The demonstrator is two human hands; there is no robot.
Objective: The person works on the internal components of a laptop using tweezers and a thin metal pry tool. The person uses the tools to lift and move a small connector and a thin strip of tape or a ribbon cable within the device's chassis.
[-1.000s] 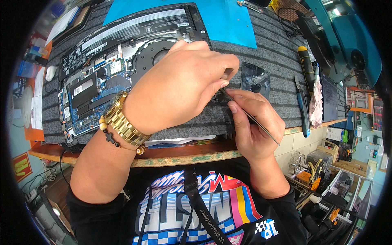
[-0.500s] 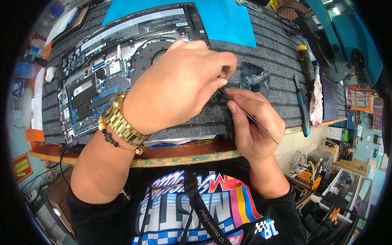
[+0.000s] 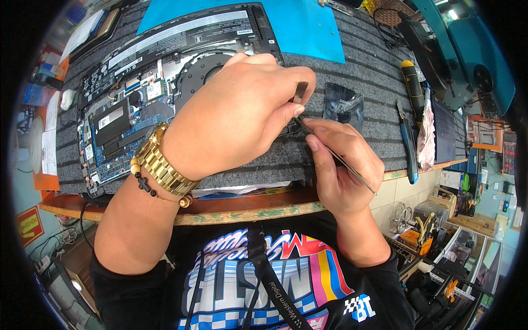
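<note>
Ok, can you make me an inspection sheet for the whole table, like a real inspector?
Surface: grey striped mat on a wood-edged table; blue sheet at the far side.
Main things: open laptop, insides bare, with battery and fan showing.
Clutter: dark packet, yellow-and-black screwdriver, blue-and-black tool, crumpled tissue.
Grips: left hand pinches a small shiny piece, exact kind unclear; right hand holds a thin metal rod, its far end near the left thumb.
Cables: one black cable hangs by the table's left end; more at the far right.
Surroundings: teal machine at right; crowded shelves below it.
</note>
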